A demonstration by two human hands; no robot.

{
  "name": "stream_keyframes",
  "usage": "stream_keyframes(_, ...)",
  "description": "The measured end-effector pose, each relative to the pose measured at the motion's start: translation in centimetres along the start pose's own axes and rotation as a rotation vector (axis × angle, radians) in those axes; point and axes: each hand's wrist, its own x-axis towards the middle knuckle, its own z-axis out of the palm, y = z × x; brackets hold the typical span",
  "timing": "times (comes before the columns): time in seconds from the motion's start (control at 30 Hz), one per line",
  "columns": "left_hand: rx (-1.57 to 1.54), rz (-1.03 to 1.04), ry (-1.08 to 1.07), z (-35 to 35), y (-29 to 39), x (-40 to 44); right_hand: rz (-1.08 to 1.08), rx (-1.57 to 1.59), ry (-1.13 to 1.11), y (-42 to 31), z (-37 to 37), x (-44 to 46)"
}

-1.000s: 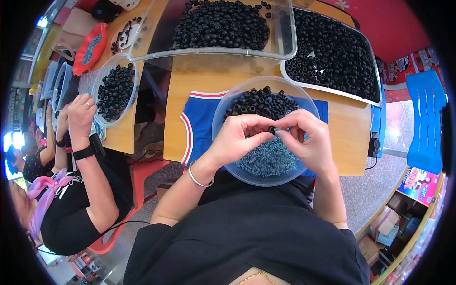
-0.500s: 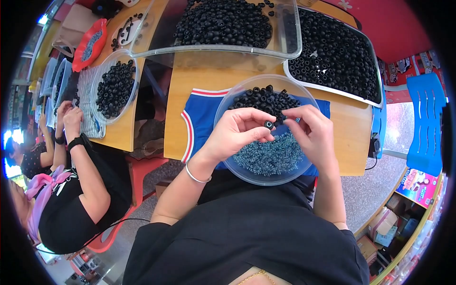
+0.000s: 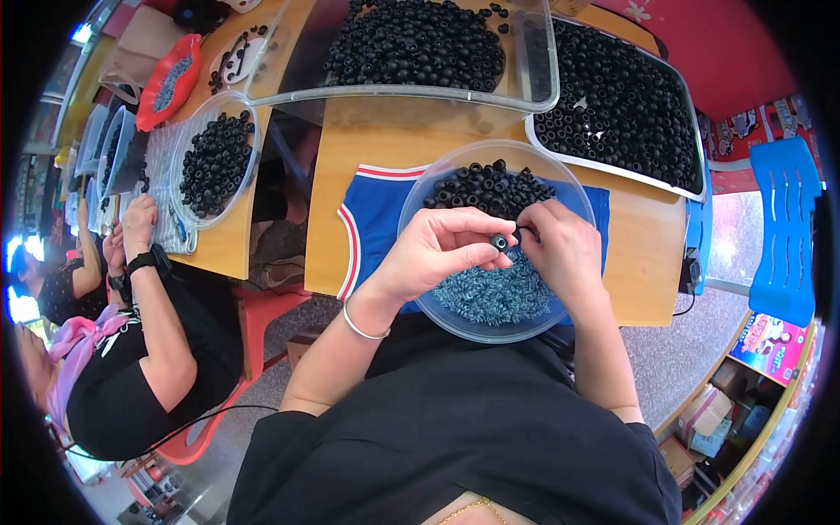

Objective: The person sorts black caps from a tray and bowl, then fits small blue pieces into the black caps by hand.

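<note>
My left hand pinches a small round black piece between thumb and fingers; a pale ring shows in its hole. Close beside it, my right hand has its fingers closed and curled downward over the bowl; something dark shows at the fingertips, but I cannot make out what it is. Both hands are above a clear plastic bowl. Its far half holds a heap of black hollow pieces. Small translucent blue-grey pieces fill the near half.
Under the bowl lies a blue cloth with red-white trim on the wooden table. Behind stand a clear bin and a white tray of black pieces. At left, a co-worker sits near another bowl.
My right hand has moved down and left, its fingers curling in toward the black pieces. My left hand still holds its black piece. The co-worker's hands have shifted slightly.
</note>
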Motion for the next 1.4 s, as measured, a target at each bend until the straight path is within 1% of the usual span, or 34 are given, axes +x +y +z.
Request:
stream_keyframes(0.03,0.002,0.004,-0.017,-0.1,0.0,0.0,0.001,0.023,0.011,0.0,0.0,-0.1)
stream_keyframes(0.13,-0.039,-0.043,0.012,0.4,0.3,-0.2,0.083,0.425,0.086,-0.4,-0.6,0.0)
stream_keyframes(0.23,-0.121,-0.026,0.026,0.5,-0.1,-0.2,0.089,0.664,0.127,-1.0,-1.4,-0.2)
stream_keyframes(0.33,-0.144,-0.014,0.006,0.4,-0.5,-0.1,0.085,0.813,0.094,-1.9,-2.4,-0.3)
stream_keyframes(0.43,-0.256,0.012,-0.024,0.4,-0.9,-0.1,-0.017,0.818,0.113,-2.0,-3.0,-0.4)
stream_keyframes(0.53,-0.335,0.077,-0.055,0.5,-1.4,0.0,-0.005,0.812,0.146,-3.1,-3.9,-0.4)
stream_keyframes(0.63,-0.370,0.098,-0.098,0.5,-1.6,-0.1,-0.161,0.629,0.206,-3.1,-4.3,-0.2)
stream_keyframes(0.73,-0.411,0.152,-0.095,0.9,-1.8,0.1,-0.249,0.579,0.222,-3.3,-4.5,-0.3)
stream_keyframes(0.83,-0.413,0.165,-0.121,0.8,-1.7,0.2,-0.281,0.578,0.207,-3.2,-4.4,-0.5)
stream_keyframes(0.93,-0.414,0.157,-0.106,0.9,-1.7,0.2,-0.246,0.565,0.235,-3.5,-4.4,-0.4)
stream_keyframes(1.4,-0.373,0.145,-0.097,0.8,-1.6,0.2,-0.284,0.524,0.248,-3.4,-4.2,-0.2)
